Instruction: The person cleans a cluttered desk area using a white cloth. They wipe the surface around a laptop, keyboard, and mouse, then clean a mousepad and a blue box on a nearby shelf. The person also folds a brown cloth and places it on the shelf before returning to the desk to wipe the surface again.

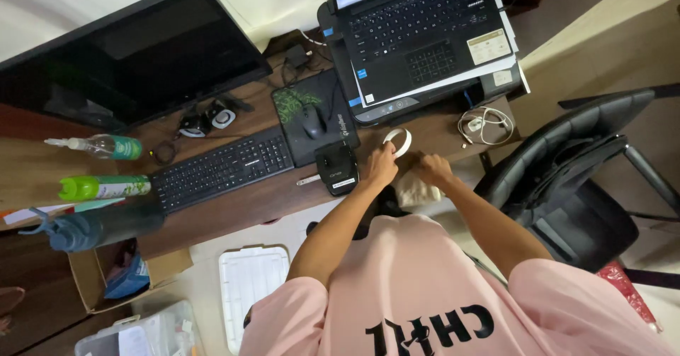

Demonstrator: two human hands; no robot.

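My left hand (381, 166) rests on the brown desk (255, 199) near its front edge, fingers closed on a white ring-shaped roll (399, 140). Close to its right, my right hand (432, 168) is curled at the desk edge, just above a pale cloth-like thing (418, 190); whether it grips anything is hidden. A small black box-shaped device (336, 167) sits directly left of my left hand.
A black keyboard (221, 169), a mouse (312, 121) on a dark pad, a monitor (134, 51), and a laptop (418, 30) on a printer fill the desk. White cables (484, 125) lie right. Spray bottles (99, 187) stand left. A black chair (574, 179) is at the right.
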